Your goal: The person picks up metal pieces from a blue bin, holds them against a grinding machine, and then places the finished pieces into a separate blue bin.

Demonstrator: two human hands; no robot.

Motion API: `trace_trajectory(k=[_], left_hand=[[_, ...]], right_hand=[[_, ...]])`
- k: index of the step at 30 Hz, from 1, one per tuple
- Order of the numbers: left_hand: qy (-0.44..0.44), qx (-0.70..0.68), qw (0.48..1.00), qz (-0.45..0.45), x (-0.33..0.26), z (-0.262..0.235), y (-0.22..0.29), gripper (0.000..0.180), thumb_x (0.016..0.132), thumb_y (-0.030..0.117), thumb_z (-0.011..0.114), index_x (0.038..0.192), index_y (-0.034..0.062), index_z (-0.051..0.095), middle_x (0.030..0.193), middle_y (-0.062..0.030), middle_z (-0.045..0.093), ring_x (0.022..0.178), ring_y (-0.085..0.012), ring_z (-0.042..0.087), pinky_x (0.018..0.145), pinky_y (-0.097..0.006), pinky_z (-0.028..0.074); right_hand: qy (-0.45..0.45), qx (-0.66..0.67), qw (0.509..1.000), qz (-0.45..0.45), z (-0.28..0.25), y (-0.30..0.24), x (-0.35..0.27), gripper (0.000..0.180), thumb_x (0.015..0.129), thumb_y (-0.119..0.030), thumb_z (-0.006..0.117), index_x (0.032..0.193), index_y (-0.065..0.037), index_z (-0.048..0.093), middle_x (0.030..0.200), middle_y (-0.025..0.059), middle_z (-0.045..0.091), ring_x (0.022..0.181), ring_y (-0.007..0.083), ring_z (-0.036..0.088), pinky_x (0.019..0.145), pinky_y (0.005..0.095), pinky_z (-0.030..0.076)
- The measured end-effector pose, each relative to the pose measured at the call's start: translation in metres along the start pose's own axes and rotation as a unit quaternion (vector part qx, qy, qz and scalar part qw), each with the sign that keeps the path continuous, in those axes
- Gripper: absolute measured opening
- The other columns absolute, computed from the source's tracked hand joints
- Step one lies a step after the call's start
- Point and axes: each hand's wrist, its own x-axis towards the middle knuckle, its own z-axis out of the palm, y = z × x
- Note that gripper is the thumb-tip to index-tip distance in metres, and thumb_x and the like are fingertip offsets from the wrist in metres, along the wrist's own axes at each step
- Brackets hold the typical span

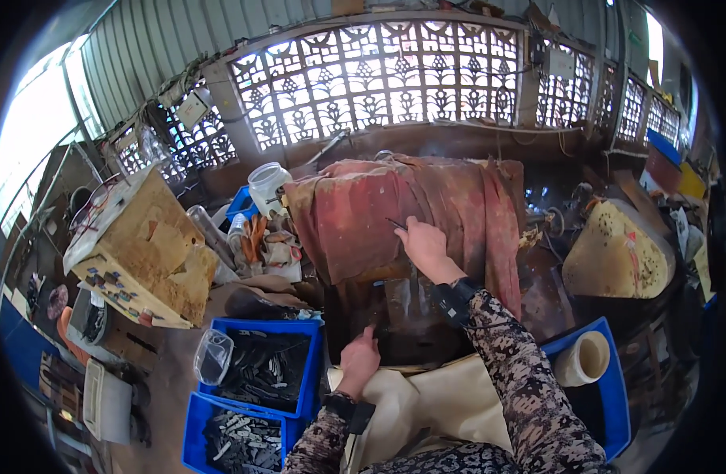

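My right hand (pixel 424 246) is raised in front of a reddish, stained cloth (pixel 363 207) draped over a bulky machine. Its fingers pinch a thin dark piece (pixel 395 224) that points up and left; what kind of piece it is does not show. Lower and to the left, my left hand (pixel 359 362) is closed by the dark work area (pixel 398 304) under the cloth's edge, thumb side up. Whatever lies between its fingertips is too small to make out. A cream apron (pixel 458 399) covers my lap below both hands.
Blue bins (pixel 311 371) of dark flat strips (pixel 260 375) stand at my left, with a clear plastic tub (pixel 213 357) on one rim. At right, another blue bin (pixel 616 411) holds a beige cup (pixel 582 359). Yellowed machine housings (pixel 137 253) flank the bench; a clear jar (pixel 268 186) stands behind.
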Motion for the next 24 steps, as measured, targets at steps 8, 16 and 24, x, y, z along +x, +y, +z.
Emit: trace_trajectory(k=[8,16,24], left_hand=[[-0.012,-0.024,0.999,0.029,0.008,-0.008,0.012,0.038,0.088,0.018,0.057,0.125,0.0152,0.052,0.093,-0.0169,0.067,0.084,-0.0369,0.064,0.072,-0.047,0.051],[-0.032,0.07,0.997,0.02,0.006,0.009,0.004,0.036,0.09,0.02,0.054,0.126,0.013,0.05,0.086,-0.0173,0.067,0.075,-0.0356,0.065,0.063,-0.046,0.052],[-0.022,0.06,0.996,0.059,0.012,0.018,0.003,0.031,0.092,0.022,0.054,0.122,0.0122,0.051,0.08,-0.0202,0.066,0.071,-0.0392,0.063,0.062,-0.049,0.051]], right_hand=[[0.0,0.032,0.999,-0.001,0.005,0.008,0.003,0.03,0.088,-0.034,0.06,0.087,-0.005,0.055,0.075,0.0151,0.066,0.071,0.0345,0.066,0.06,0.0464,0.051],[-0.01,0.084,0.996,0.017,0.005,0.01,0.003,0.027,0.087,-0.032,0.061,0.087,-0.005,0.058,0.076,0.0136,0.067,0.071,0.0331,0.067,0.06,0.0451,0.051],[-0.012,0.15,0.988,0.04,0.01,0.02,0.003,0.026,0.086,-0.031,0.062,0.09,-0.005,0.06,0.076,0.013,0.067,0.072,0.0325,0.067,0.06,0.0444,0.051]])
